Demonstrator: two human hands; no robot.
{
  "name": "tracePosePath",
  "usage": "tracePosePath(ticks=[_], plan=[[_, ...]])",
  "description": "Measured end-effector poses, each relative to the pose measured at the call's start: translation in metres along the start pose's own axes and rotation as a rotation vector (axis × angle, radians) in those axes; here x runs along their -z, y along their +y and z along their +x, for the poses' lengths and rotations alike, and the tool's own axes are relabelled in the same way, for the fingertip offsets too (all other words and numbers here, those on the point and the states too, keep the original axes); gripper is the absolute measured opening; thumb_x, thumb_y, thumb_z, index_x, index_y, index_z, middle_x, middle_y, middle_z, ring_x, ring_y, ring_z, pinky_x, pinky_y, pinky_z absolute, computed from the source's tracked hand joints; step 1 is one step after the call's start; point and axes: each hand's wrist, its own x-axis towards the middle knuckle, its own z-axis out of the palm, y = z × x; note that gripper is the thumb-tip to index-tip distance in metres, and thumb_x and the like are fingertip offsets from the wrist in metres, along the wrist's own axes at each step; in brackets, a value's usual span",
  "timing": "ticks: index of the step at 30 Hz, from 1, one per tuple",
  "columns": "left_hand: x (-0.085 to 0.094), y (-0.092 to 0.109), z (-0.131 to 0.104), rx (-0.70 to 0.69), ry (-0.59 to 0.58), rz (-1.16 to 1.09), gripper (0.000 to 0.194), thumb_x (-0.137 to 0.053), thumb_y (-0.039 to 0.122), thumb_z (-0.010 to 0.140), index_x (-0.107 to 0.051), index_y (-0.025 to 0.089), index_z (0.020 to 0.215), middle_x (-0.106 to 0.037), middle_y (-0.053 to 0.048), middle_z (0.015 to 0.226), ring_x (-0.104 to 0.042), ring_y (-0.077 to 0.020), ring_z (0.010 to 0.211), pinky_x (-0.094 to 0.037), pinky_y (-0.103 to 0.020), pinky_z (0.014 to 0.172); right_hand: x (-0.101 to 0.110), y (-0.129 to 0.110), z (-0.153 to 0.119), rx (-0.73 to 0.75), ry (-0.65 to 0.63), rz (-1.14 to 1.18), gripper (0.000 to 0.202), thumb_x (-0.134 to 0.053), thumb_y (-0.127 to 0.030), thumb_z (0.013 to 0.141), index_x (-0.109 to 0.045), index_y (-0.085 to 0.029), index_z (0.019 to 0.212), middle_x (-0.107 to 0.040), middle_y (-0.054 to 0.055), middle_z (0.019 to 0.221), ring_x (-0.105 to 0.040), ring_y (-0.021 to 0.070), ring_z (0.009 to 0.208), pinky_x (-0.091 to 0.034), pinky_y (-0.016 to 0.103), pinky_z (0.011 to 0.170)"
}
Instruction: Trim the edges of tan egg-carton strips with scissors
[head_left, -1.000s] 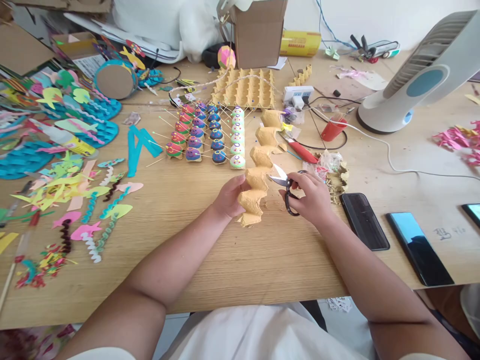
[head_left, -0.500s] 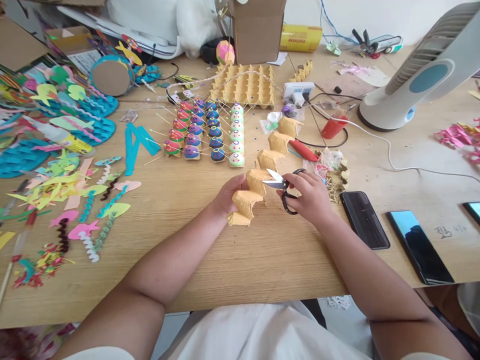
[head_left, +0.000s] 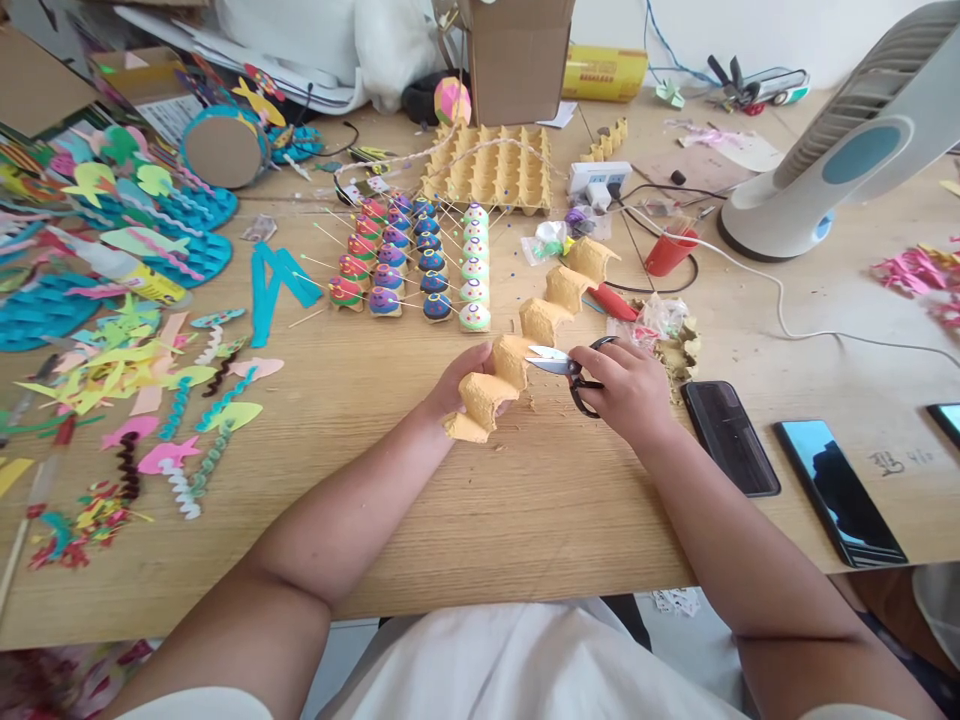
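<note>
A strip of yellowish egg carton [head_left: 546, 322] with several cups runs slantwise above the table. My left hand [head_left: 466, 385] is closed around its nearer part from the left, the fingers partly hidden behind the card. My right hand [head_left: 628, 388] grips a pair of scissors [head_left: 553, 362] with black handles. Their blades point left and lie against the strip's right edge, close to each other. Small card scraps [head_left: 531, 404] lie on the wood below. Past the strip stand rows of painted carton cups in red, purple, blue [head_left: 435, 282] and pale green [head_left: 474, 292].
A whole egg tray [head_left: 491, 165] lies at the back. Cut paper shapes and fish [head_left: 169, 460] cover the left side. To the right are a dark phone [head_left: 731, 438], another phone [head_left: 838, 490], a red cup [head_left: 670, 250], a white fan [head_left: 817, 180] and its cable.
The carton strip has tilted, its far end shifting right and its near end left and slightly up. The scissor blades have drawn closer together, and my right hand moved slightly right.
</note>
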Motion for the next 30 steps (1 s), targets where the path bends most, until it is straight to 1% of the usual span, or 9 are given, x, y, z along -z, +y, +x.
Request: tracePosePath(ticks=[8,13,14,16,19,23,26,28,30], plan=[[0.001,0.000,0.002,0.004,-0.018,-0.038,0.038,-0.071,0.053,0.080,-0.073,0.019,0.098,-0.069,-0.006,0.072,-0.059,-0.0141,0.058,-0.041,-0.021,0.045,0.000,0.001,0.000,0.015,-0.016,-0.018,0.022,-0.055,-0.028,0.096,-0.073,-0.023,0.107,-0.073,0.005,0.081,-0.062,0.0214,0.077,-0.039,0.033,0.065],[-0.003,0.002,0.001,0.008,0.018,-0.043,0.038,-0.073,0.053,0.080,-0.071,0.018,0.096,-0.064,-0.003,0.067,-0.057,-0.0125,0.055,-0.039,-0.019,0.043,-0.003,0.004,-0.003,0.003,0.012,0.044,0.018,-0.058,-0.027,0.095,-0.072,-0.022,0.105,-0.072,0.004,0.078,-0.061,0.0187,0.070,-0.038,0.031,0.063],[-0.003,0.003,0.001,0.002,0.026,-0.037,0.038,-0.072,0.054,0.080,-0.070,0.018,0.095,-0.063,-0.002,0.065,-0.057,-0.0122,0.054,-0.039,-0.019,0.042,-0.004,0.004,-0.003,-0.031,0.026,0.066,0.017,-0.059,-0.029,0.095,-0.072,-0.022,0.103,-0.070,0.004,0.076,-0.060,0.0179,0.068,-0.038,0.030,0.062],[-0.004,0.004,0.000,-0.013,0.021,-0.017,0.037,-0.072,0.053,0.080,-0.070,0.019,0.093,-0.062,-0.002,0.064,-0.057,-0.0129,0.055,-0.039,-0.020,0.043,-0.006,0.003,-0.003,-0.152,0.064,0.123,0.016,-0.062,-0.036,0.095,-0.070,-0.023,0.099,-0.067,0.001,0.070,-0.057,0.0163,0.063,-0.037,0.029,0.060],[-0.006,0.004,-0.001,-0.047,-0.022,0.020,0.033,-0.075,0.050,0.076,-0.070,0.019,0.089,-0.065,-0.003,0.067,-0.061,-0.0148,0.059,-0.042,-0.022,0.046,-0.008,-0.001,-0.002,-0.352,0.091,0.248,0.020,-0.066,-0.042,0.092,-0.067,-0.023,0.097,-0.062,-0.001,0.067,-0.052,0.0138,0.058,-0.037,0.027,0.058],[-0.011,0.000,-0.002,-0.056,-0.081,0.064,0.033,-0.078,0.047,0.071,-0.071,0.020,0.087,-0.071,-0.004,0.075,-0.065,-0.0164,0.062,-0.048,-0.025,0.051,-0.011,-0.009,-0.002,-0.484,-0.003,0.409,0.026,-0.072,-0.045,0.088,-0.063,-0.024,0.099,-0.061,-0.003,0.069,-0.051,0.0128,0.059,-0.039,0.027,0.058],[-0.016,-0.002,-0.003,-0.102,-0.113,0.058,0.031,-0.080,0.037,0.072,-0.073,0.024,0.099,-0.076,-0.002,0.088,-0.069,-0.0171,0.072,-0.053,-0.028,0.061,-0.014,-0.012,-0.004,-0.534,-0.036,0.485,0.031,-0.075,-0.046,0.085,-0.061,-0.024,0.102,-0.065,-0.001,0.074,-0.056,0.0142,0.062,-0.042,0.029,0.061],[-0.019,-0.003,-0.002,-0.149,-0.117,0.078,0.040,-0.080,0.030,0.073,-0.072,0.028,0.112,-0.077,-0.001,0.098,-0.071,-0.0176,0.081,-0.054,-0.029,0.069,-0.015,-0.012,-0.004,-0.572,-0.029,0.543,0.034,-0.076,-0.047,0.084,-0.060,-0.025,0.105,-0.070,0.000,0.080,-0.060,0.0157,0.066,-0.044,0.030,0.063],[-0.022,-0.002,-0.002,-0.184,-0.120,0.111,0.051,-0.080,0.027,0.073,-0.070,0.029,0.122,-0.077,-0.001,0.103,-0.073,-0.0180,0.087,-0.055,-0.030,0.075,-0.013,-0.012,-0.003,-0.611,-0.021,0.618,0.036,-0.077,-0.047,0.084,-0.059,-0.026,0.107,-0.072,0.002,0.087,-0.063,0.0174,0.071,-0.047,0.032,0.066]])
